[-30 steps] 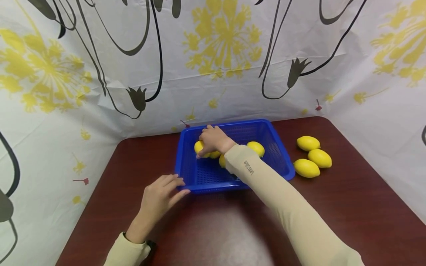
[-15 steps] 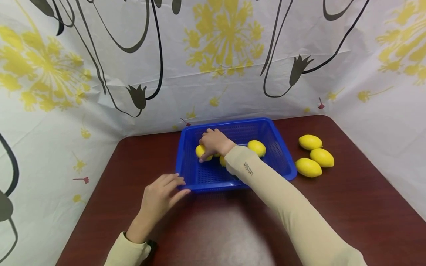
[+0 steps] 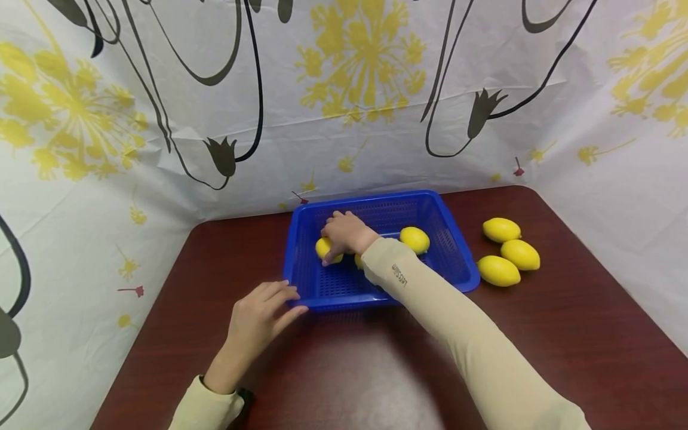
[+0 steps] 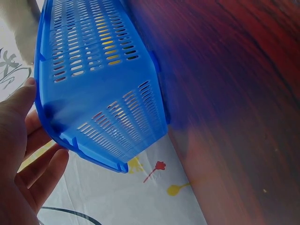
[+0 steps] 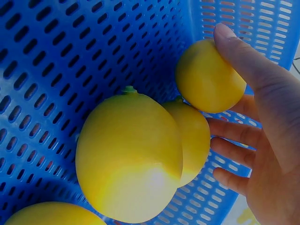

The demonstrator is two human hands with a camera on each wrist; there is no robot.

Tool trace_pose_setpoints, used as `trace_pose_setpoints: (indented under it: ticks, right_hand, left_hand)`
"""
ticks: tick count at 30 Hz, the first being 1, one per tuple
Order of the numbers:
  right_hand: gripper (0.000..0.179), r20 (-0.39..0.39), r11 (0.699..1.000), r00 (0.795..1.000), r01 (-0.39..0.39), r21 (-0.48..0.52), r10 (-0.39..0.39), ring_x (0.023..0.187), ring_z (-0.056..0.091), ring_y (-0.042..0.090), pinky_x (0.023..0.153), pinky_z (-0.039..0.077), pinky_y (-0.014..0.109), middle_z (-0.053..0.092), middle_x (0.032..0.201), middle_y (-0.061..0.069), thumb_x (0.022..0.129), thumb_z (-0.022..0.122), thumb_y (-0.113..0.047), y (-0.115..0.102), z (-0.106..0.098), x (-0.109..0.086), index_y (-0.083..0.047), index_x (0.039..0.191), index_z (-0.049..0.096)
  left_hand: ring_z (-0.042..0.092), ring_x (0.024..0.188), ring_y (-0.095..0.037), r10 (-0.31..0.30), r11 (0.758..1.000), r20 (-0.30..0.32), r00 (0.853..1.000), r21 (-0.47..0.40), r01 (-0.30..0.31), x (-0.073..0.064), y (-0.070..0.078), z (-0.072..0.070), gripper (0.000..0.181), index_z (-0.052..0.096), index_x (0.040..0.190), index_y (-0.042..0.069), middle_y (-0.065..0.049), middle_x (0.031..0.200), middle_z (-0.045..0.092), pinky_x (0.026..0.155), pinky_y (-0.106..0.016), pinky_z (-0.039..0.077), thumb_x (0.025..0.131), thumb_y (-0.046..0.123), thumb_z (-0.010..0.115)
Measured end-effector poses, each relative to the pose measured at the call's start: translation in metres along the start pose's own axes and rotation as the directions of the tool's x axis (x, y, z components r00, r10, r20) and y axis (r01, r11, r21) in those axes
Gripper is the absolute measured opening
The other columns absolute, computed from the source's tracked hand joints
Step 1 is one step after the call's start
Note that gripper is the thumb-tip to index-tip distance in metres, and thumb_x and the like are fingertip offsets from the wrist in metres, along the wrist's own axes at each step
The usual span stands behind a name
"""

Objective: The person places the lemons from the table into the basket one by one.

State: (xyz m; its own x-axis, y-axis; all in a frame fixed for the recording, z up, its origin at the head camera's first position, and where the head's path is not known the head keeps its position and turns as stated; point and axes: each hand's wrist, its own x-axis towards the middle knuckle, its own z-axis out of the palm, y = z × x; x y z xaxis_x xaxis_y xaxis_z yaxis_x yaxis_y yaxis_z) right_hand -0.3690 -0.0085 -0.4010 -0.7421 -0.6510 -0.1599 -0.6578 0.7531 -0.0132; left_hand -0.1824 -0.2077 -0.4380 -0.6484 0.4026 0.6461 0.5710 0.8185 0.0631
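Note:
A blue plastic basket (image 3: 333, 286) with slotted walls stands on the table, lemons inside it. My right hand (image 3: 346, 230) reaches into its left half and holds a lemon (image 5: 208, 77) between the thumb on one side and fingers on the other. Beside that fruit, in the right wrist view, lie a large-looking lemon (image 5: 129, 159) and another lemon (image 5: 193, 140) partly behind it. One more lemon (image 3: 414, 240) rests toward the basket's right side. At the near left corner my left hand (image 3: 260, 313) grips the rim, thumb and fingers astride the corner.
Three lemons (image 3: 498, 271) sit together on the dark red-brown table (image 3: 344, 370), right of the basket. Behind and at both sides hangs a white sheet (image 3: 279, 155) with yellow and grey flower prints. My right sleeve (image 3: 430, 298) crosses over the basket's front rim.
My right hand and its lemon have come slightly down and nearer within the basket. A lemon seen beside them earlier is now hidden by the hand. The left hand stays at the corner.

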Motion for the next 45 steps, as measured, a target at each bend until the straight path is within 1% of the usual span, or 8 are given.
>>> trace_pose_setpoints:
  ticks: [5,16,27,32,38,41,45]
  right_hand:
    - [0.061,-0.003,1.0,1.0,-0.007,0.005,0.007,0.118,0.049,0.024,0.116,0.034,0.051,0.064,0.126,0.003,0.078,0.075,-0.06,0.0,0.002,0.0,-0.017,0.12,0.069]
    - [0.063,0.022,1.0,1.0,-0.018,-0.002,0.018,0.116,0.049,0.023,0.112,0.037,0.047,0.063,0.127,0.003,0.078,0.075,-0.06,0.0,0.005,-0.001,-0.017,0.124,0.067]
    - [0.066,0.026,1.0,1.0,-0.005,0.006,0.005,0.124,0.05,0.025,0.115,0.036,0.048,0.062,0.135,0.005,0.078,0.078,-0.055,-0.003,0.002,-0.005,-0.016,0.13,0.064]
    - [0.067,0.032,1.0,0.999,0.002,0.01,-0.002,0.124,0.05,0.024,0.115,0.036,0.048,0.062,0.135,0.004,0.079,0.078,-0.053,-0.003,0.001,-0.006,-0.016,0.132,0.063]
    - [0.065,0.033,1.0,0.999,0.015,-0.003,-0.015,0.122,0.051,0.024,0.114,0.037,0.048,0.063,0.132,0.003,0.078,0.078,-0.055,-0.001,-0.001,-0.006,-0.017,0.129,0.065]
    - [0.067,0.045,1.0,0.999,0.019,-0.013,-0.018,0.126,0.05,0.025,0.116,0.035,0.048,0.062,0.136,0.003,0.078,0.077,-0.056,0.0,-0.004,-0.007,-0.018,0.132,0.063]
    - [0.072,0.066,0.999,0.997,0.027,-0.022,-0.025,0.131,0.048,0.026,0.119,0.033,0.049,0.059,0.141,0.003,0.079,0.076,-0.057,0.0,-0.01,-0.008,-0.017,0.137,0.06]
  left_hand:
    - [0.072,0.099,-0.018,0.001,1.0,-0.005,1.0,0.0,-0.001,0.0,0.0,0.0,0.03,0.073,0.093,0.017,0.0,0.098,0.076,0.077,-0.037,0.062,0.075,0.039,0.084]
    - [0.072,0.099,-0.018,0.02,1.0,-0.03,0.999,-0.009,-0.02,0.001,0.001,0.0,0.03,0.073,0.093,0.017,0.0,0.098,0.075,0.077,-0.037,0.062,0.076,0.04,0.082]
    - [0.072,0.099,-0.017,0.014,1.0,-0.024,1.0,-0.004,-0.014,0.001,0.002,0.0,0.03,0.073,0.093,0.017,0.0,0.098,0.075,0.076,-0.036,0.062,0.078,0.041,0.081]
    - [0.072,0.099,-0.017,0.014,1.0,-0.026,1.0,-0.003,-0.014,0.001,0.002,0.0,0.03,0.072,0.094,0.017,0.0,0.099,0.075,0.077,-0.036,0.062,0.078,0.042,0.08]
    - [0.072,0.1,-0.017,0.006,1.0,-0.013,1.0,-0.004,-0.006,0.0,0.002,0.0,0.03,0.072,0.094,0.017,0.0,0.098,0.075,0.078,-0.037,0.062,0.078,0.041,0.081]
    - [0.071,0.101,-0.017,0.003,1.0,-0.008,1.0,-0.006,-0.003,0.0,0.002,0.0,0.03,0.073,0.094,0.017,0.0,0.098,0.075,0.079,-0.037,0.062,0.079,0.041,0.08]
    - [0.072,0.1,-0.018,0.005,1.0,-0.017,1.0,-0.007,-0.005,0.0,0.002,0.0,0.03,0.073,0.094,0.017,0.0,0.098,0.075,0.078,-0.037,0.062,0.077,0.04,0.082]
